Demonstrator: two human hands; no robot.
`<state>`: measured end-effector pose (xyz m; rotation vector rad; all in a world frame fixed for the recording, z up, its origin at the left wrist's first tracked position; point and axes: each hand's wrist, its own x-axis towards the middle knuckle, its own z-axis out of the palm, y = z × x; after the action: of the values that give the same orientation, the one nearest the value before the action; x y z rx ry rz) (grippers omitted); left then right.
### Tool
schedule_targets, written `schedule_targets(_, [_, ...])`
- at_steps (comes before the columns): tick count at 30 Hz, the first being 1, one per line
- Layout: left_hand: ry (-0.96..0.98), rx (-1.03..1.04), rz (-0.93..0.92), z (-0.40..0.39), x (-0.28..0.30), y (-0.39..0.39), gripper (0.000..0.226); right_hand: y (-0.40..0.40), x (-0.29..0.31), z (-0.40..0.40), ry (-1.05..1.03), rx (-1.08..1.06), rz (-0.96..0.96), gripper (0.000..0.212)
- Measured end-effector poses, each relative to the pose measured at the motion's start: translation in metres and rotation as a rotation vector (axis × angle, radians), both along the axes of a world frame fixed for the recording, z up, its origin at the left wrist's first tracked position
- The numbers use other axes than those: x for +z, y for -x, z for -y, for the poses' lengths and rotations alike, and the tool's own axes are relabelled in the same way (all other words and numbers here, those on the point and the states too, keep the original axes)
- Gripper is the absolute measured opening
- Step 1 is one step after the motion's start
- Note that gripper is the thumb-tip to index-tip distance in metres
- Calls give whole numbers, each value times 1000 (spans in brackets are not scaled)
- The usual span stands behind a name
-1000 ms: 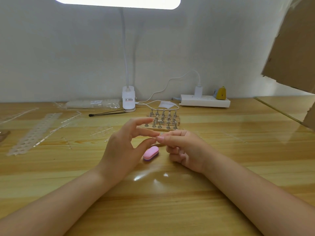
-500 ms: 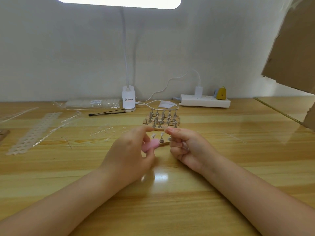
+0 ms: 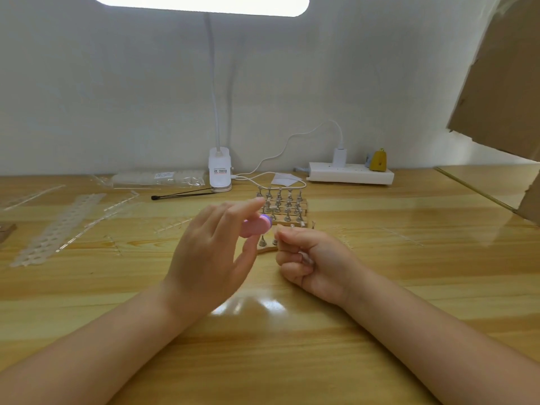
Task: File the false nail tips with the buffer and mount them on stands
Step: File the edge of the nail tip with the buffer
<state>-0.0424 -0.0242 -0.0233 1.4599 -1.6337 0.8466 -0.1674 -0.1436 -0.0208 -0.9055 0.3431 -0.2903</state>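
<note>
My left hand [image 3: 210,255] holds a small pink oval buffer [image 3: 257,227] between thumb and fingers, lifted off the table. Just right of it, my right hand [image 3: 309,261] has its fingers curled and pinches a tiny clear nail tip [image 3: 281,228] at the fingertips, close to the buffer's end. Behind both hands stands a wooden base with several small metal stands [image 3: 285,207]. A smaller wooden strip with stands [image 3: 267,245] shows between the hands, partly hidden.
A white clip lamp [image 3: 219,172] and a white power strip [image 3: 350,175] stand at the back by the wall. Clear plastic nail-tip strips [image 3: 58,226] and a plastic bag [image 3: 157,179] lie at the left. A black stick [image 3: 181,195] lies near the lamp. Cardboard [image 3: 502,92] hangs at the right.
My left hand picked the pink buffer up from the table and raised it. My right hand stayed near it, still pinching the nail tip.
</note>
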Motion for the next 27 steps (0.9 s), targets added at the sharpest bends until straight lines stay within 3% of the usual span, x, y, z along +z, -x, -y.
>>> schedule_targets(3, [-19, -89, 48, 1, -1, 8, 40, 0, -1, -2, 83, 28, -4, 24])
schedule_targets(6, [-40, -51, -28, 2, -2, -1, 43, 0, 2, -2, 80, 44, 21, 12])
schedule_targets(9, [11, -66, -108, 1, 2, -5, 44, 0, 0, 0, 37, 31, 34, 28])
schedule_targets(12, [-33, -187, -9, 3, -2, 6, 41, 0, -1, -1, 102, 53, 28, 33])
schedule_targets(17, [-55, -50, -93, 2, 0, -3, 48, 0, 3, -2, 79, 39, 18, 6])
schedule_targets(21, [-50, -181, 11, 3, -1, 6, 40, 0, -1, -2, 142, 63, 25, 27])
schedule_targets(25, [-47, -55, -98, 2, 0, -4, 49, 0, 1, -1, 110, 46, 26, 9])
schedule_targets(27, [-11, -101, -79, 2, 4, -5, 45, -1, 0, 0, 110, 50, 35, 16])
